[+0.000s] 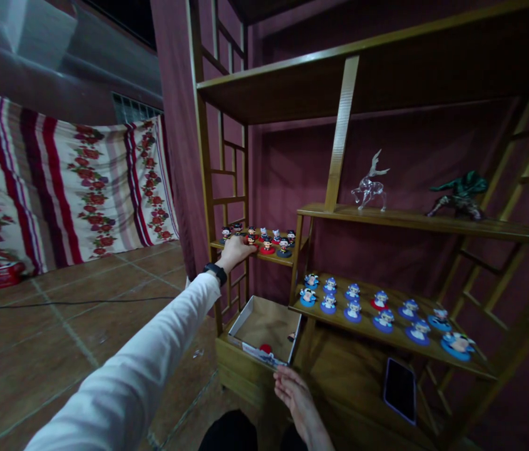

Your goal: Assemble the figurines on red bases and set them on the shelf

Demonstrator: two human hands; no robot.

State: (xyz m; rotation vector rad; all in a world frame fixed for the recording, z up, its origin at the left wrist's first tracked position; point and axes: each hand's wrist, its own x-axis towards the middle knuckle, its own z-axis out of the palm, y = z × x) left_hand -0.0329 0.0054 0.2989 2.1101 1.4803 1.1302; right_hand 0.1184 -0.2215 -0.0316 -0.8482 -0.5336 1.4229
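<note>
My left hand (237,252), with a dark band at the wrist, reaches to the small left shelf (271,256). Its fingers are closed at the base of a small figurine (251,240) in red and black, partly hidden by the hand. Beside it stand a red-based figurine (267,246) and a dark-based figurine (285,248), with several more in a row behind. My right hand (296,396) is low in front of the open cardboard box (264,313), fingers loosely apart and holding nothing. Inside the box lie a red-based piece (265,349) and another small figurine (291,336) by its right wall.
Several blue-and-white figurines (353,310) stand in two rows on the lower right shelf (339,321). Above them are a clear deer figure (370,188) and a dark green crouching statue (462,193). A phone (400,389) lies at lower right. A cable (81,303) crosses the floor.
</note>
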